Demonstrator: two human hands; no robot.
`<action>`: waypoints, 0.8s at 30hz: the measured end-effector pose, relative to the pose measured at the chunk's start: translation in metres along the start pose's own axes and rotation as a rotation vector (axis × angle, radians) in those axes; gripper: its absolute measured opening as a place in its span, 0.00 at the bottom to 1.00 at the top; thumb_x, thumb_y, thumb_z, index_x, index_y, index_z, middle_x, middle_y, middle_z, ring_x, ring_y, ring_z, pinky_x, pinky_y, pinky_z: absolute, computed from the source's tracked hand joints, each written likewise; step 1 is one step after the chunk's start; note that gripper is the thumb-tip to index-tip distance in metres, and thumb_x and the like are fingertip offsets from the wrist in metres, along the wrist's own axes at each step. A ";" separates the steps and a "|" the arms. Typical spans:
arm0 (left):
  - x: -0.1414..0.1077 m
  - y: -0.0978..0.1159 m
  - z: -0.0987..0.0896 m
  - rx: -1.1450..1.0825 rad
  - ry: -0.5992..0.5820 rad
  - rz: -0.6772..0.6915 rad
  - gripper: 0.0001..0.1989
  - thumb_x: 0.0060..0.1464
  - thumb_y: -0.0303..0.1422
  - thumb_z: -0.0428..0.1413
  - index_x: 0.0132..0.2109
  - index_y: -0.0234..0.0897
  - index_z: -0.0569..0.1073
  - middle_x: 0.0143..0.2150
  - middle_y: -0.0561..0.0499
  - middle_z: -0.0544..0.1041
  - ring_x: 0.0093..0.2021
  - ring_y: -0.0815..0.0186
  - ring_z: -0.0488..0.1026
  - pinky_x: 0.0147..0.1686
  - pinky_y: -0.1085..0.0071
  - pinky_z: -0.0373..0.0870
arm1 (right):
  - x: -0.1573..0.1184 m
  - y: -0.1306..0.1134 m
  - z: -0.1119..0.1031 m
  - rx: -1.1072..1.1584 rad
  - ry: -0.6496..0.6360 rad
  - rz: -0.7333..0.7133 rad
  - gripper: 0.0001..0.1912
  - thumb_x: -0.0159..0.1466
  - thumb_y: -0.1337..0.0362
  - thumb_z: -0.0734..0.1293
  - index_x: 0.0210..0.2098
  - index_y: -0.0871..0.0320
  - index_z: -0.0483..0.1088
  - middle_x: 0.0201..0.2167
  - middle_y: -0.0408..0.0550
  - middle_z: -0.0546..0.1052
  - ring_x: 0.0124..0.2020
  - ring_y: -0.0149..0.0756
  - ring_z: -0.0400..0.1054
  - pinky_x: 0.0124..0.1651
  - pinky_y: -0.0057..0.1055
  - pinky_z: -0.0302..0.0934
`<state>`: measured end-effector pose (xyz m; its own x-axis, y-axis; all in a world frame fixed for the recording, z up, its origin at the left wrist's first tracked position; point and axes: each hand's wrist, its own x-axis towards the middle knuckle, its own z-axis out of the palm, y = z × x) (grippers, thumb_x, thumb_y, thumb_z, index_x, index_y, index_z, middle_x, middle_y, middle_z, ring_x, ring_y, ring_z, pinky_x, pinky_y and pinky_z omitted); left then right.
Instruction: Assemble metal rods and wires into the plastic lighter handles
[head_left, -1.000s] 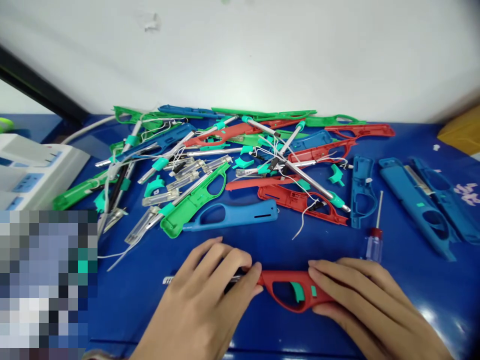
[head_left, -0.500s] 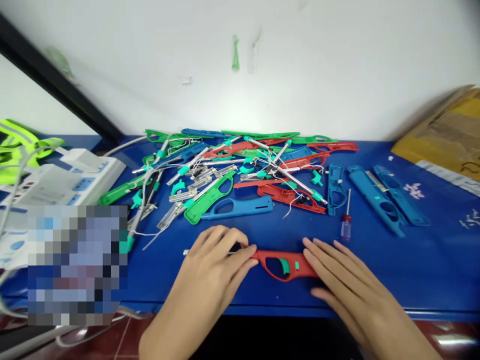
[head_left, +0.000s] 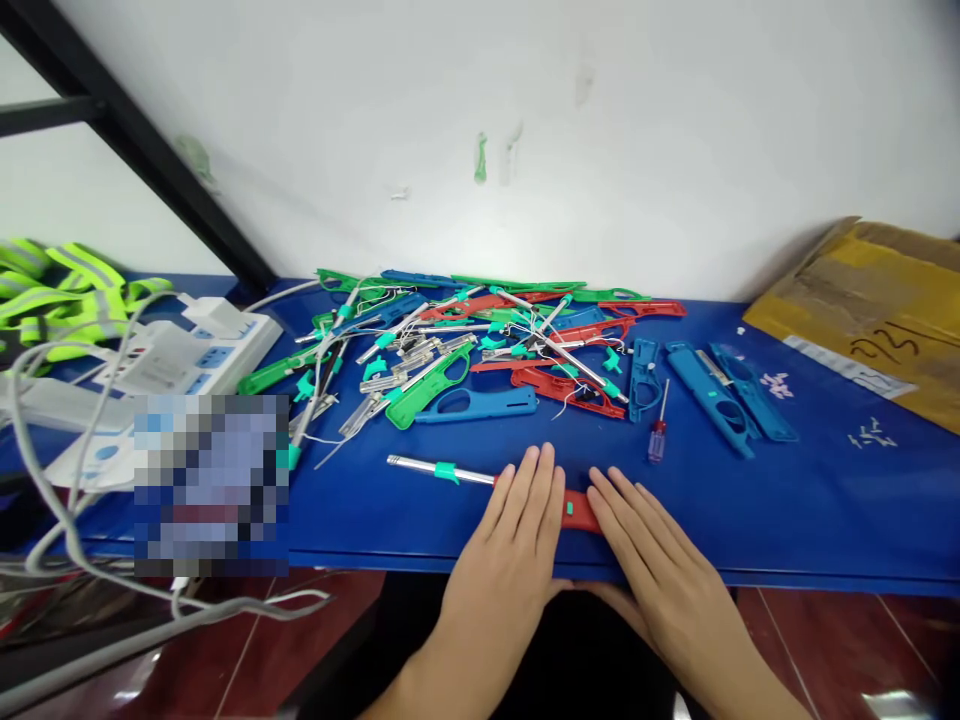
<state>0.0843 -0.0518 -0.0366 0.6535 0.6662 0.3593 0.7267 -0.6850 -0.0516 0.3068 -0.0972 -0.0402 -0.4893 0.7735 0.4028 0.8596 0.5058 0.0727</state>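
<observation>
A red lighter body point(head_left: 580, 511) with a small green window lies near the front edge of the blue table. Its metal tube point(head_left: 474, 476), carrying a green clip point(head_left: 445, 471), points left. My left hand point(head_left: 510, 560) lies flat over the trigger part, fingers stretched out. My right hand point(head_left: 667, 570) rests flat on the right end, its fingers also straight. The trigger is hidden under my left hand. Behind them are a blue casing half point(head_left: 480, 404), a green one point(head_left: 427, 388) and a small screwdriver point(head_left: 658, 440).
Mixed casings, tubes and wires are heaped along the white wall. Two blue casing halves point(head_left: 712, 400) lie at the right, before a cardboard box point(head_left: 862, 300). A white power strip point(head_left: 255, 350), cables and a blurred phone-like object point(head_left: 217, 480) occupy the left.
My left hand has moved from the tube's base onto the red body and flattened, uncovering the tube and green clip. My right hand stays on the right end. The view has shifted.
</observation>
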 end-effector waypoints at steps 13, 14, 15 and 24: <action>-0.001 -0.017 -0.008 -0.304 0.049 0.026 0.24 0.78 0.30 0.52 0.74 0.27 0.65 0.68 0.37 0.79 0.71 0.51 0.75 0.74 0.49 0.71 | 0.005 0.017 -0.016 0.318 0.004 0.237 0.27 0.81 0.57 0.62 0.78 0.48 0.62 0.63 0.54 0.81 0.63 0.45 0.78 0.64 0.46 0.75; 0.001 -0.018 -0.011 -0.356 0.043 0.017 0.23 0.77 0.28 0.52 0.74 0.29 0.65 0.66 0.39 0.80 0.69 0.53 0.76 0.75 0.48 0.69 | 0.009 0.017 -0.018 0.353 0.000 0.299 0.26 0.80 0.55 0.63 0.76 0.48 0.65 0.61 0.55 0.81 0.61 0.45 0.78 0.63 0.47 0.75; 0.003 -0.020 -0.015 -0.411 0.030 0.009 0.22 0.77 0.28 0.53 0.73 0.31 0.66 0.64 0.40 0.80 0.68 0.54 0.77 0.76 0.47 0.68 | 0.013 0.019 -0.021 0.395 -0.021 0.346 0.25 0.79 0.51 0.65 0.73 0.49 0.69 0.60 0.54 0.81 0.60 0.46 0.78 0.62 0.48 0.75; 0.022 -0.041 -0.046 -0.430 -0.037 -0.001 0.18 0.74 0.28 0.58 0.67 0.41 0.75 0.54 0.47 0.83 0.50 0.57 0.81 0.51 0.58 0.80 | 0.043 0.018 -0.038 0.760 -0.110 0.446 0.15 0.77 0.52 0.68 0.54 0.53 0.80 0.47 0.50 0.87 0.43 0.43 0.84 0.49 0.35 0.78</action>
<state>0.0594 -0.0229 0.0164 0.6654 0.6719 0.3253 0.5781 -0.7395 0.3449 0.3065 -0.0689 0.0129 -0.1777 0.9717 0.1558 0.6622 0.2351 -0.7114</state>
